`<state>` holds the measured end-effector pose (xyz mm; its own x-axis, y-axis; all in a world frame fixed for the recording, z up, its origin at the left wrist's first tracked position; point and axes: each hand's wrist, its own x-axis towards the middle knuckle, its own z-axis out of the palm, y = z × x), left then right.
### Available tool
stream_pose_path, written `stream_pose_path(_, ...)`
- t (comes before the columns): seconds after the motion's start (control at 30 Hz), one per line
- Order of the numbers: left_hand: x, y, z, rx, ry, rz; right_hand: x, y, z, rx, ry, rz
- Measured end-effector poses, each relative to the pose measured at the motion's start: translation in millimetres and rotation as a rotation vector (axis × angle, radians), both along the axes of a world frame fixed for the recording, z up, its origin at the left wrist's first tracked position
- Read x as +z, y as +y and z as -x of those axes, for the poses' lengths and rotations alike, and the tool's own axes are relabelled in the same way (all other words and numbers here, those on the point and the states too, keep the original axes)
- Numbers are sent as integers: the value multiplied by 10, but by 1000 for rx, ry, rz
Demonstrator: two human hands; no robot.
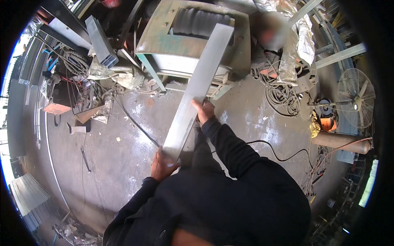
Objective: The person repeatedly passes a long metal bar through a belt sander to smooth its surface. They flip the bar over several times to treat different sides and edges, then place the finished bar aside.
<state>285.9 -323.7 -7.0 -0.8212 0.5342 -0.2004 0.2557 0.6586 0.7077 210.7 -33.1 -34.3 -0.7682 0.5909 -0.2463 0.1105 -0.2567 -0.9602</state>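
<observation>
A long, flat grey metal bar (196,88) slants away from my body toward the front. My left hand (161,166) is closed round its near end, close to my waist. Farther along, my right hand (205,111) grips the bar's right edge, thumb on top and fingers out of sight underneath. The far end reaches up over a worn green-and-beige machine housing (154,39) and overlaps its opening, where a dark ribbed curtain (199,21) hangs. Whether the bar touches the housing cannot be told.
Stacked metal strips (99,43) lean at the far left. Coiled cables (281,98) lie on the floor right of the machine. Farther right are a wire-cage fan (356,98) and a brown gas cylinder (340,142). A black cable (283,156) runs across the floor beside me.
</observation>
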Motion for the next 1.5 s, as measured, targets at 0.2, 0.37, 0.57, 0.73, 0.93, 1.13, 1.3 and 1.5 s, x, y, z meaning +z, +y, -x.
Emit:
stream_pose_path(0.2, -10, 217, 175, 257, -408, -129, 103, 61, 180, -80, -38, -99)
stream_pose_path(0.37, -275, 463, 176, 380, -512, -333, 103, 183, 330, -111, -249, -389)
stream_pose_path(0.57, -518, 671, 146, 426, -575, -214, 51, 253, 394, -106, -296, -510)
stream_pose_path(0.73, -402, 1089, 299, 437, -726, -284, 228, 477, 682, -121, -425, -793)
stream_pose_path(0.93, -470, 1977, 1155, 328, -811, -324, 531, 1327, 1621, -42, -604, -997)
stream_pose_path(1.13, -440, 2715, 1756, 368, -732, -322, 723, 1968, 2327, -17, -739, -1007)
stream_pose_path(1.3, -201, 3146, 2165, 308, -742, -391, 1114, 2314, 2700, 39, -858, -963)
stream_pose_path(1.5, -630, 3310, 2188, 26, -585, -308, 769, 2643, 2883, 137, -721, -1071)
